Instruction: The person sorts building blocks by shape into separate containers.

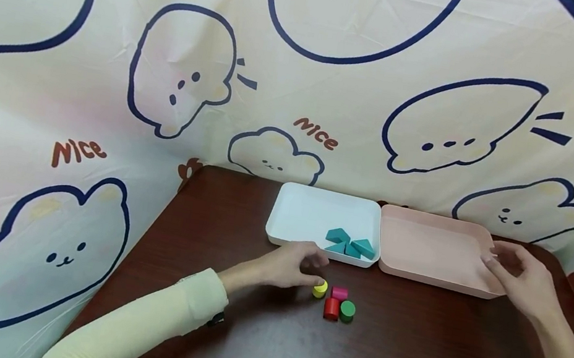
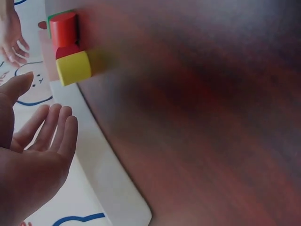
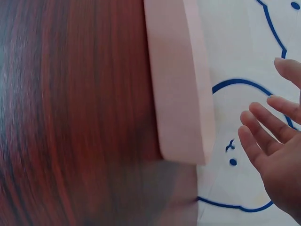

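Left hand (image 1: 291, 264): half open, thumb parted from loosely bent fingers, nothing held; thumb tip just beside the yellow block (image 1: 320, 289), contact cannot be told. Right hand (image 1: 528, 285): loosely open, fingers apart, nothing held; at the right end of the pink tray (image 1: 430, 250). Yellow block: on the desk (image 1: 418, 344), before the white tray (image 1: 312, 214), near a magenta block (image 1: 339, 293), red block (image 1: 331, 309) and green block (image 1: 347, 311). Teal blocks (image 1: 363, 248): inside the white tray.
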`<control>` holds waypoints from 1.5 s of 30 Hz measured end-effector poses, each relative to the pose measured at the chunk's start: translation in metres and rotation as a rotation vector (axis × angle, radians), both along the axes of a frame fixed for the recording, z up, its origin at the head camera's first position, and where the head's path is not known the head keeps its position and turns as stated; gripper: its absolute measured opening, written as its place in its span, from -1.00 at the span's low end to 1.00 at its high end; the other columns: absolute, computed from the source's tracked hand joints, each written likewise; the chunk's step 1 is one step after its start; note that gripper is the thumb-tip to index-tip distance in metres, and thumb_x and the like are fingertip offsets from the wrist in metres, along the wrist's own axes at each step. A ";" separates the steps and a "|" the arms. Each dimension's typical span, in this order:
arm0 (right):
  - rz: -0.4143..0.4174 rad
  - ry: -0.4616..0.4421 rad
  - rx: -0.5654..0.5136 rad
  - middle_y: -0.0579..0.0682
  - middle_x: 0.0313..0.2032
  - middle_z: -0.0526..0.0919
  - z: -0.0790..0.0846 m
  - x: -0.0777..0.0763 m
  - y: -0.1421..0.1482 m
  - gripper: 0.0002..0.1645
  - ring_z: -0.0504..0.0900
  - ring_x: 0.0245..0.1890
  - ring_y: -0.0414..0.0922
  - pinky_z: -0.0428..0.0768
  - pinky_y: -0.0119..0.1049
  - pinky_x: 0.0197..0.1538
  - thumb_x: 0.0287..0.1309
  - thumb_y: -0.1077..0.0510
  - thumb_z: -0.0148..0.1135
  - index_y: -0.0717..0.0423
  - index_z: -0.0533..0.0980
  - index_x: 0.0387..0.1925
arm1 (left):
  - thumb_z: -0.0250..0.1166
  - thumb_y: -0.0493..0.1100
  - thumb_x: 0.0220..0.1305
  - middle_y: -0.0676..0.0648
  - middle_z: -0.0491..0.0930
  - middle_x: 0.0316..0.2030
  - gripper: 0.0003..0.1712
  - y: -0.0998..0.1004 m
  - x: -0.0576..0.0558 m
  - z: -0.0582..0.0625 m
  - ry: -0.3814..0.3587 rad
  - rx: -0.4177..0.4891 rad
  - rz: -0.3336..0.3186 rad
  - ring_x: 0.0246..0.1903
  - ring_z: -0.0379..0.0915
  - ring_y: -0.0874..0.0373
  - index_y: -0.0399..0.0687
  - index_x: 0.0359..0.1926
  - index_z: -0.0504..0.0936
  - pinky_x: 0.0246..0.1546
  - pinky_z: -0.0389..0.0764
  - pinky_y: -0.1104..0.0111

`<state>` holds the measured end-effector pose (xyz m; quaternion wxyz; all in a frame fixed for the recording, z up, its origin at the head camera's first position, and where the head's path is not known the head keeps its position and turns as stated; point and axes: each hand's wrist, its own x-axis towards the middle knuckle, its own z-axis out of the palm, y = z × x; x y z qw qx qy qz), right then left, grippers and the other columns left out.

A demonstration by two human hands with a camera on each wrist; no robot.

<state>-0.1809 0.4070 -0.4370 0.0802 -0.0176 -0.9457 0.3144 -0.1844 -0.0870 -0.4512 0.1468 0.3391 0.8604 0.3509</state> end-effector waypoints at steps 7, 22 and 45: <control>-0.049 0.004 -0.006 0.47 0.28 0.45 -0.012 -0.005 0.020 -0.22 0.42 0.19 0.40 0.54 -0.04 -0.13 0.55 -0.20 0.15 0.35 0.36 0.40 | 0.51 -0.10 0.37 -0.06 0.69 0.08 -0.52 0.004 0.001 -0.013 -0.022 0.035 0.013 0.05 0.61 0.17 -0.18 0.21 0.64 0.16 0.64 0.39; -0.109 -0.099 -0.053 0.53 0.31 0.36 -0.041 -0.013 0.043 -0.12 0.40 0.13 0.40 0.51 -0.12 -0.21 0.56 -0.30 0.03 0.39 0.28 0.45 | 0.51 -0.22 0.34 -0.03 0.67 0.00 -0.63 0.008 0.007 -0.023 -0.054 0.050 0.003 0.01 0.64 0.14 -0.16 0.11 0.65 0.06 0.68 0.46; -0.093 -0.177 -0.184 0.47 0.25 0.38 -0.061 -0.022 0.054 -0.37 0.50 -0.23 -0.14 0.58 -0.49 -0.36 0.68 0.05 -0.18 0.45 0.21 0.49 | 0.49 -0.25 0.34 0.11 0.66 -0.16 -0.76 0.010 0.003 -0.030 -0.083 0.068 0.009 -0.11 0.59 0.28 -0.01 -0.05 0.64 0.01 0.71 0.43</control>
